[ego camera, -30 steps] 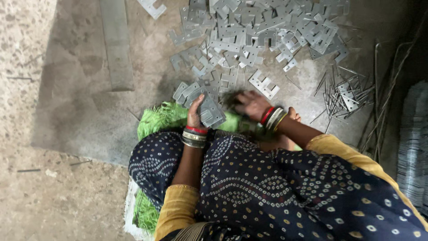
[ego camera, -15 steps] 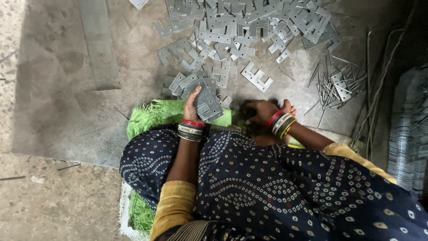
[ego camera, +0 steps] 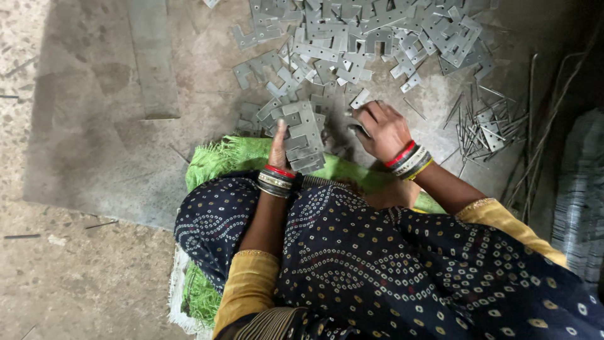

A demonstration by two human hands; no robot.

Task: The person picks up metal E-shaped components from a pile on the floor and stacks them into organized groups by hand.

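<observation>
Gathering is the step we judge to be in hand: we sit on a green mat (ego camera: 220, 160) on the concrete floor (ego camera: 94, 126) and collect stamped hinge plates into a bundle. Our left hand (ego camera: 279, 148) holds a stack of hinge plates (ego camera: 303, 135) upright on its edge, just past the mat's far border, at about twelve o'clock from our lap. The left grip is pinching that stack, thumb on the near face; the fingers are hidden behind the metal. Our right hand (ego camera: 384, 129) lies at about one o'clock, knuckles up, fingers curled down onto loose plates on the floor just beside the stack. Its grip looks pressed together, but we cannot tell whether a plate is caught under the fingers.

The main heap of hinge plates (ego camera: 371, 38) spreads from twelve to one o'clock, beyond both hands. A cluster of thin steel pins (ego camera: 484, 129) lies at two o'clock, well apart from the stack, and a long flat metal strip (ego camera: 151, 60) lies at ten o'clock.

The next move, as we judge it, calls for lifting a loose plate flat, turning it to match the notches, and sliding it against the stack's open face while the left hand keeps the bundle squared.
</observation>
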